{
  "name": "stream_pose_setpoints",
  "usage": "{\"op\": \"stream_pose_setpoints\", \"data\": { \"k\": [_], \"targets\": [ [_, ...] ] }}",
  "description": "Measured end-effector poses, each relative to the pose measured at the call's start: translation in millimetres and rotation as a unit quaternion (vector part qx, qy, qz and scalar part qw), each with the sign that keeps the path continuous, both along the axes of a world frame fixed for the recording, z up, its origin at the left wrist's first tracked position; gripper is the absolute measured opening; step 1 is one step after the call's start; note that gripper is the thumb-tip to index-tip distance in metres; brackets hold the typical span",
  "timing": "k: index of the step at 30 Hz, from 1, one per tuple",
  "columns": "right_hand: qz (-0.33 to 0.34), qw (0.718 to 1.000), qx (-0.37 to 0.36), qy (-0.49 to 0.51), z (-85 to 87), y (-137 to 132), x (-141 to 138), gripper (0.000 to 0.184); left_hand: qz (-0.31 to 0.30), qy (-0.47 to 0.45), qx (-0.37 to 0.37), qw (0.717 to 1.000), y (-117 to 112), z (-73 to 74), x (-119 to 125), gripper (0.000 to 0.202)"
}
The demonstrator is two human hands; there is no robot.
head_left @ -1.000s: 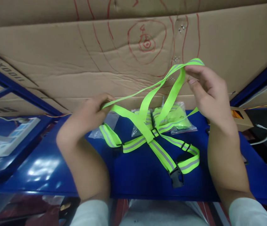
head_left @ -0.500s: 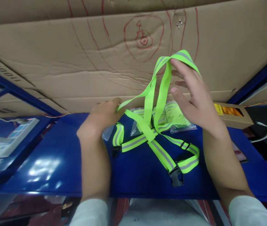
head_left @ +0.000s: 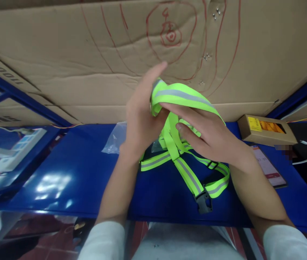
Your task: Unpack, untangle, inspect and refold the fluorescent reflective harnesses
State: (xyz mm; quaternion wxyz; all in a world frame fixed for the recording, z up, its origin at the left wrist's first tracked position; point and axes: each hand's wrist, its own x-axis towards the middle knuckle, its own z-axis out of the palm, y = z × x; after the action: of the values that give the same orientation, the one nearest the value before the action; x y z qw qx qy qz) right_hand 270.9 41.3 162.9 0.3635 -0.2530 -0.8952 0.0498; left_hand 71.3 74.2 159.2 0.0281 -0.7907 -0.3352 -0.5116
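Observation:
A neon yellow-green reflective strap harness point(head_left: 185, 173) with grey stripes lies partly on the blue table point(head_left: 69, 173), its black buckle point(head_left: 203, 202) near the front edge. Both hands meet above the table's middle. My left hand point(head_left: 141, 119) is raised with fingers stretched upward, the harness's upper loop point(head_left: 180, 95) pressed against its palm side. My right hand point(head_left: 207, 133) lies across the straps just beneath that loop, which drapes over the back of its long, extended fingers. The loop's far end is hidden between the hands.
A large cardboard sheet point(head_left: 61, 65) with red marker scribbles forms the back wall. A clear plastic bag point(head_left: 114, 139) lies behind my left hand. At right sit a small cardboard box point(head_left: 267, 130), a phone point(head_left: 268, 168) and white cables. A white power strip point(head_left: 15, 151) is at left.
Both hands came together at the centre, gathering the raised loop between them. The left hand rose from the table and opened its fingers upward; the right hand dropped and moved left.

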Motion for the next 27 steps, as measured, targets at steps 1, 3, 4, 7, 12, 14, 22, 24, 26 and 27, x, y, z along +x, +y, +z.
{"op": "stream_pose_setpoints", "data": {
  "k": [1, 3, 4, 7, 12, 14, 22, 24, 26, 27],
  "targets": [
    [0.003, 1.000, -0.001, -0.003, 0.8, -1, 0, 0.055, 0.001, 0.000, 0.015, 1.000, 0, 0.9, -4, 0.059],
    [0.018, 1.000, -0.014, -0.016, 3.8, -4, 1, 0.054, 0.020, -0.025, 0.030, 0.999, -1, 3.9, -12, 0.052],
    [0.028, 0.999, -0.025, -0.027, 5.8, -6, 2, 0.052, 0.037, -0.036, 0.029, 0.998, -3, 6.2, -15, 0.052],
    [0.045, 0.996, -0.066, -0.042, 12.4, -14, 9, 0.039, 0.106, -0.052, 0.008, 0.993, -14, 15.9, -20, 0.049],
    [-0.008, 0.990, -0.092, 0.111, 16.7, -25, 12, 0.028, 0.241, -0.082, -0.024, 0.967, -31, 29.9, -15, 0.028],
    [-0.028, 0.990, -0.070, 0.117, 13.4, -21, 7, 0.042, 0.265, -0.083, -0.019, 0.961, -34, 31.8, -13, 0.027],
    [-0.119, 0.992, -0.004, 0.034, -16.6, 21, -7, 0.067, 0.217, -0.068, -0.014, 0.974, -30, 29.7, -29, 0.025],
    [-0.132, 0.990, -0.015, 0.049, -21.4, 31, -2, 0.052, 0.231, -0.085, -0.001, 0.969, -28, 30.0, -36, 0.025],
    [-0.134, 0.989, -0.038, 0.056, -22.8, 39, 7, 0.037, 0.253, -0.112, 0.034, 0.961, -25, 30.4, -44, 0.027],
    [-0.137, 0.988, -0.048, 0.058, -22.3, 41, 12, 0.033, 0.260, -0.128, 0.056, 0.955, -23, 30.6, -49, 0.029]
  ]
}}
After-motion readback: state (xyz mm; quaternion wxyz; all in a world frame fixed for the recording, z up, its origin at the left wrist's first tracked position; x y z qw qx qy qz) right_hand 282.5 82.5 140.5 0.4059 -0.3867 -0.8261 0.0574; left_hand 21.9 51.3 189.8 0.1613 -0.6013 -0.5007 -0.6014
